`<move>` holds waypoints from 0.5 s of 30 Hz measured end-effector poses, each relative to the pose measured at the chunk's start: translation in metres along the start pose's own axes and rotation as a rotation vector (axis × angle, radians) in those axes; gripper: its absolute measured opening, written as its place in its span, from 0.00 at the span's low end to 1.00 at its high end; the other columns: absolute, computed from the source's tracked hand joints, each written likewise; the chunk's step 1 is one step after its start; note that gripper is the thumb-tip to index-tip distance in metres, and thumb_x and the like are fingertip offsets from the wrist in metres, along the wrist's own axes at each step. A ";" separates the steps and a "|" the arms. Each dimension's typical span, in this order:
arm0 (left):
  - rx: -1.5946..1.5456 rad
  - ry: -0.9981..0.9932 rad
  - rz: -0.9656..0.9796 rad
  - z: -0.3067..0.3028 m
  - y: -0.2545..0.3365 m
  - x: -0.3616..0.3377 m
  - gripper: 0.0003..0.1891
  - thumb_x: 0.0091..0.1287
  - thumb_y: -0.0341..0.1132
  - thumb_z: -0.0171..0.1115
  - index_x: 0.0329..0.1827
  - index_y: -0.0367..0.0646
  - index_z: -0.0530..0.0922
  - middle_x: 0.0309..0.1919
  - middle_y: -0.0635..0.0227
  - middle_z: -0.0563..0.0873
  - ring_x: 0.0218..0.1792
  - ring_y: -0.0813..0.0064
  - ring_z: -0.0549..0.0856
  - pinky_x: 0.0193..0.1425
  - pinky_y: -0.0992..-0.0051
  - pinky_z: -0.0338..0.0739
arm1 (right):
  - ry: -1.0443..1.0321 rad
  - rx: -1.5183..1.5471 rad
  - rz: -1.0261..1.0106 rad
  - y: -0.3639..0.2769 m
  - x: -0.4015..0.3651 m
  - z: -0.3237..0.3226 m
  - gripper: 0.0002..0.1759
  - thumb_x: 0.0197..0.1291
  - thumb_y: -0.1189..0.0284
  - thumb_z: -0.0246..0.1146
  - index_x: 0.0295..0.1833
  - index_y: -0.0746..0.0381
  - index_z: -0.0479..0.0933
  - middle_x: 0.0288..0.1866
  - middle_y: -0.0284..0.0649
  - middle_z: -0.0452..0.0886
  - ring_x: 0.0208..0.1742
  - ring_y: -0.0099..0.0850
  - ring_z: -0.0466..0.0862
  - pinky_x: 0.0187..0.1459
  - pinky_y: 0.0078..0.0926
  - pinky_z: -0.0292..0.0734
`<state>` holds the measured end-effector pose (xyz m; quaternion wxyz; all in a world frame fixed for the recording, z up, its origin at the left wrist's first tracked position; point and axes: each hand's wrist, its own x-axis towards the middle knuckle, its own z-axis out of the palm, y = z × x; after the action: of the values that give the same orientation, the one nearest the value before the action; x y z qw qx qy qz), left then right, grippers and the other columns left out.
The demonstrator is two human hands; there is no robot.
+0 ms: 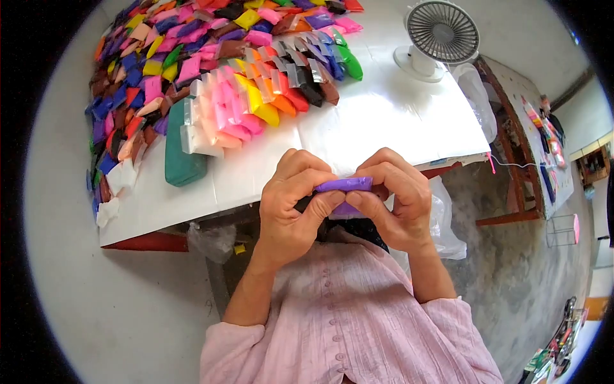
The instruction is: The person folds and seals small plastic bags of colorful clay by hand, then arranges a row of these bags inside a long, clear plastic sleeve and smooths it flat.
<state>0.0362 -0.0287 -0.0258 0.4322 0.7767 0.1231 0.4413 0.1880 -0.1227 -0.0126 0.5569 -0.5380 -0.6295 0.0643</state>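
A small purple packet (345, 185) is held between both hands, just off the table's front edge. My left hand (297, 198) pinches its left end with thumb and fingers. On its right end, my right hand (394, 198) closes in the same way, the two thumbs almost meeting below it. Beyond the hands, a row of overlapping clear-topped packets in pink, yellow, orange, red, black, brown, blue and green lies on the white table (377, 128). The pale packets (199, 137) at the row's near left rest against a dark green block (182, 153).
A large heap of coloured packets (153, 67) covers the table's far left. A white fan (442, 32) stands at the back right. Clear plastic bags (476, 102) hang by the right edge. Another table (531, 128) stands farther right, and a plastic bag (212, 242) is below the front edge.
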 end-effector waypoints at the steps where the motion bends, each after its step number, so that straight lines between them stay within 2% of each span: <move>1: -0.012 0.000 0.002 0.000 -0.002 -0.001 0.07 0.59 0.30 0.70 0.38 0.38 0.83 0.34 0.66 0.80 0.37 0.69 0.76 0.42 0.73 0.71 | 0.004 0.002 -0.010 0.001 0.000 0.001 0.09 0.48 0.79 0.72 0.35 0.66 0.80 0.30 0.39 0.77 0.27 0.30 0.76 0.28 0.25 0.71; 8: 0.002 0.030 -0.010 0.002 0.001 -0.001 0.08 0.58 0.30 0.71 0.39 0.39 0.83 0.36 0.67 0.82 0.37 0.71 0.76 0.40 0.75 0.71 | 0.083 0.083 0.071 0.003 -0.005 -0.001 0.07 0.48 0.80 0.70 0.34 0.66 0.80 0.31 0.40 0.78 0.28 0.29 0.77 0.28 0.24 0.71; 10: -0.037 0.052 -0.044 0.005 0.003 -0.003 0.09 0.57 0.29 0.72 0.40 0.39 0.83 0.36 0.67 0.83 0.37 0.71 0.77 0.40 0.75 0.71 | 0.093 0.022 0.023 0.004 -0.007 0.000 0.09 0.47 0.80 0.70 0.36 0.66 0.80 0.32 0.40 0.79 0.28 0.29 0.77 0.29 0.24 0.71; 15: 0.141 0.164 0.131 0.006 -0.003 -0.005 0.09 0.56 0.25 0.71 0.40 0.39 0.83 0.38 0.65 0.83 0.39 0.69 0.78 0.40 0.75 0.72 | 0.105 -0.097 -0.126 0.007 -0.004 0.008 0.16 0.44 0.82 0.71 0.43 0.66 0.81 0.37 0.42 0.80 0.32 0.32 0.81 0.32 0.27 0.76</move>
<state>0.0384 -0.0332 -0.0322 0.3352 0.7729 0.1379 0.5207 0.1854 -0.1186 -0.0233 0.5655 -0.5263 -0.6344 -0.0297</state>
